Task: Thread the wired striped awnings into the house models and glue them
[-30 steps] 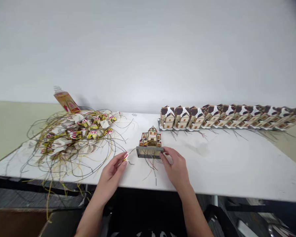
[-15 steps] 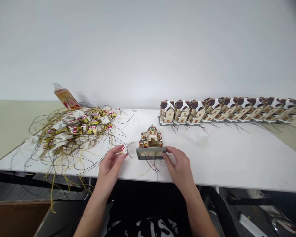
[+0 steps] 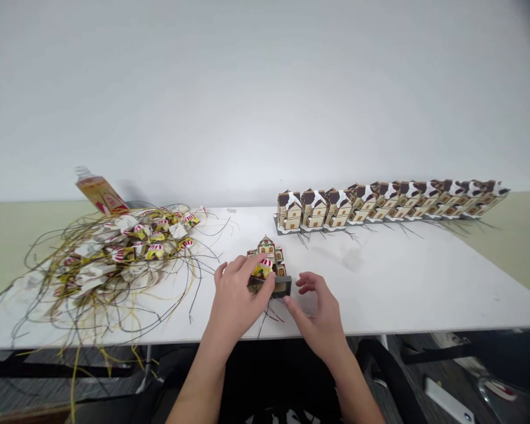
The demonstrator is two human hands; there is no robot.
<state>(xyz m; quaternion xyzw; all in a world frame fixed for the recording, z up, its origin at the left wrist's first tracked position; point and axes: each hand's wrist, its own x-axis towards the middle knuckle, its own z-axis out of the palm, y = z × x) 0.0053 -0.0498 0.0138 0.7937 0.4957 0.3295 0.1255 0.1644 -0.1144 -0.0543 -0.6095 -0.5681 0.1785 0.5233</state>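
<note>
My left hand [image 3: 237, 297] is closed on a small yellow piece with a red-and-white striped awning [image 3: 262, 268], pinched between thumb and fingers. It holds the piece against the front of a miniature house [image 3: 281, 270] with cream walls and red-framed windows. The hand hides the house's left side and part of its grey base [image 3: 283, 286]. My right hand [image 3: 317, 312] is just right of the base, fingers apart, its thumb tip close to the base's corner; whether it touches cannot be seen. Thin wires [image 3: 271, 312] trail from beneath the house.
A tangled heap of wired awning pieces [image 3: 154, 252] covers the white table's left side. Behind it a bottle with orange liquid [image 3: 100, 191] leans at a tilt. A row of snow-roofed miniature houses [image 3: 335, 209] stands at the back right, wires lying before them.
My left hand has carried the awning piece rightward from beside the house onto its front. My right hand has loosened from the base's right edge. The camera view has shifted somewhat.
</note>
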